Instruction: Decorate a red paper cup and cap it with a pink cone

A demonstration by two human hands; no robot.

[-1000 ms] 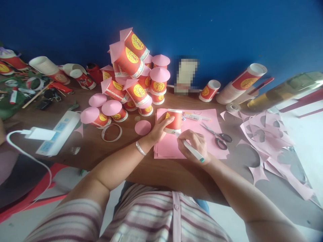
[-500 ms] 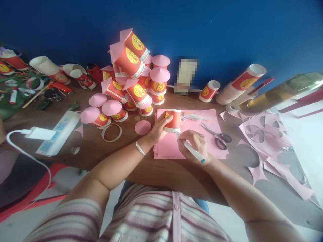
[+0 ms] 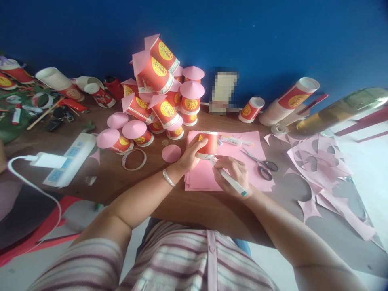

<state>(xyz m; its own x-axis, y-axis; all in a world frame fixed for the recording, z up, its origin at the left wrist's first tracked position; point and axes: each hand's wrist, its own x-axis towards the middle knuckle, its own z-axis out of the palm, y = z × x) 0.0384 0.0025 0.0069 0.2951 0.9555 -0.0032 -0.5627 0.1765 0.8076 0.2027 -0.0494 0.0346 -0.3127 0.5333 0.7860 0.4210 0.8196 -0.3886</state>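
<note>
My left hand (image 3: 190,152) is wrapped round a red paper cup (image 3: 209,142) that stands upside down on a stack of pink paper sheets (image 3: 242,151). My right hand (image 3: 233,171) grips a white pen (image 3: 232,182) with a green end. The pen's tip touches the paper at the cup's rim, on the side nearest me. A loose pink paper disc (image 3: 171,153) lies on the wooden table (image 3: 109,178) just left of my left hand.
A heap of red cups with pink cone tops (image 3: 160,93) rises behind the sheets. Scissors (image 3: 263,163) and a glue stick (image 3: 235,141) lie on the pink paper. Pink offcuts (image 3: 324,165) spread at right. A white power strip (image 3: 68,159) and a tape ring (image 3: 133,159) sit at left.
The pen tip has crept slightly along the cup's rim. The left hand and cup have barely moved.
</note>
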